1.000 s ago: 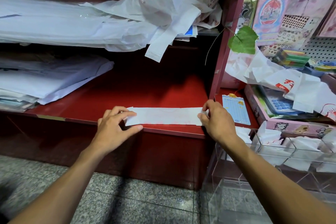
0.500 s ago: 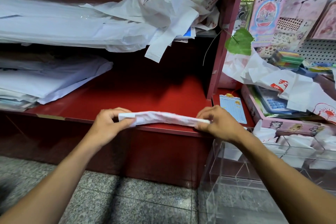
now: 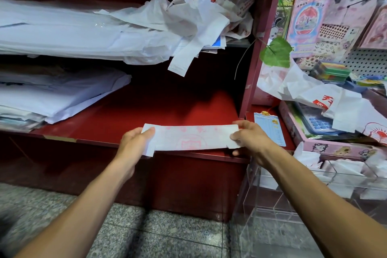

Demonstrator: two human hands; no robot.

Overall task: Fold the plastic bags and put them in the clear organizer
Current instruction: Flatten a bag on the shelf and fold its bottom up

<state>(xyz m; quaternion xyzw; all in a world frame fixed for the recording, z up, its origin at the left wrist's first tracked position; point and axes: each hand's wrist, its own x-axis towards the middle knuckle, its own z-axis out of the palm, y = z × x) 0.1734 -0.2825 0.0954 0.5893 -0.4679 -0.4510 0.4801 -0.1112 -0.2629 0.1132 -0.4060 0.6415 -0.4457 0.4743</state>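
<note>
A white plastic bag (image 3: 190,137) folded into a long strip with faint red print is held over the front edge of the red shelf (image 3: 117,125). My left hand (image 3: 136,142) pinches its left end, thumb on top. My right hand (image 3: 249,138) pinches the right end. The clear organizer (image 3: 314,195) stands at the lower right, with folded white bags in its upper compartments. More loose white bags (image 3: 188,19) are heaped on the upper shelf, and another crumpled bag (image 3: 326,98) lies at the right.
Stacks of flat white sheets (image 3: 54,94) fill the left of both shelves. A red upright post (image 3: 255,58) divides the shelf from a pegboard display with pink packets (image 3: 310,16). A pink tray with a calculator (image 3: 318,123) sits right. Granite floor lies below.
The strip lay flat on the shelf, was lifted and turned over, and now shows its wider printed face, held slightly nearer the shelf's front edge.
</note>
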